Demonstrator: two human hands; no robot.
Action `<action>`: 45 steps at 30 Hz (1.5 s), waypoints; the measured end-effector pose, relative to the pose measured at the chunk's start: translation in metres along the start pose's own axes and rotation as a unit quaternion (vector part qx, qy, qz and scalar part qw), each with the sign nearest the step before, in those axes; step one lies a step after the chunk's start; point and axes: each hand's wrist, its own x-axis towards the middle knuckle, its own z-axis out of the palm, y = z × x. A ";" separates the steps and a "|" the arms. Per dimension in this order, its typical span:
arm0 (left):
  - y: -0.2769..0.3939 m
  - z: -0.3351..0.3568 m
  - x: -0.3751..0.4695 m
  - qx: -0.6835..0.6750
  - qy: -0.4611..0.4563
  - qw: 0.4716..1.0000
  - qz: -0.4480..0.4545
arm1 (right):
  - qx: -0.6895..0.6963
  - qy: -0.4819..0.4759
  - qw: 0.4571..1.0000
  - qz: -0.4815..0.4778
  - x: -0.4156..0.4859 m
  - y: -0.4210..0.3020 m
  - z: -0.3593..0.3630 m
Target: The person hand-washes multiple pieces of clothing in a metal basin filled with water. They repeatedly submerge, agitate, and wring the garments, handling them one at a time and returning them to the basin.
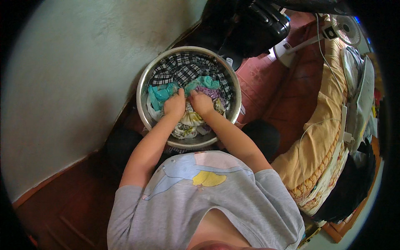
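Note:
A round metal basin [141, 103] sits between my knees, holding bunched cloths that look wet. Both my left hand [175, 104] and my right hand [201, 103] are curled into the pile, side by side near its middle, gripping fabric. Teal cloth [162, 93] bunches at my left fingers, and more of it lies beyond my right thumb. Below and between the hands is a yellow-and-white patterned cloth [191, 117]. Which fabric each hand grips is partly hidden by the fingers. Black-and-white checked cloth [187, 72] fills the far side, and purple cloth [210, 92] shows beyond my right hand.
A pale wall [68, 78] rises close on the left. Beyond the basin stands a shiny black case [265, 23]. A white fan [345, 29] stands at the far right. Along the right runs a bed with a tan cover [315, 137], crossed by a white cable and power strip [343, 122].

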 end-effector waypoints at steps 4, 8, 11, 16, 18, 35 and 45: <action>-0.005 -0.005 0.006 -0.024 -0.021 0.999 0.015 | 0.053 -0.102 0.992 0.047 0.009 0.009 0.004; 0.012 -0.036 -0.003 -0.239 0.130 0.961 -0.042 | 0.290 -0.097 0.934 0.187 0.021 0.007 0.001; 0.041 -0.050 -0.019 -0.394 0.179 0.902 0.019 | 0.613 -0.090 0.715 0.325 0.013 -0.013 0.000; 0.046 -0.060 -0.018 -0.294 0.249 0.922 -0.038 | 0.629 -0.126 0.665 0.383 -0.006 -0.045 -0.021; 0.041 -0.058 -0.018 -0.280 0.213 0.936 0.018 | 0.579 -0.163 0.702 0.382 -0.008 -0.045 -0.032; -0.025 -0.034 -0.002 -0.207 -0.070 0.975 -0.028 | -0.022 -0.129 0.991 0.028 -0.013 0.008 -0.032; 0.000 -0.022 -0.013 -0.202 0.114 0.973 -0.007 | 0.225 0.027 0.967 0.113 -0.002 0.007 -0.016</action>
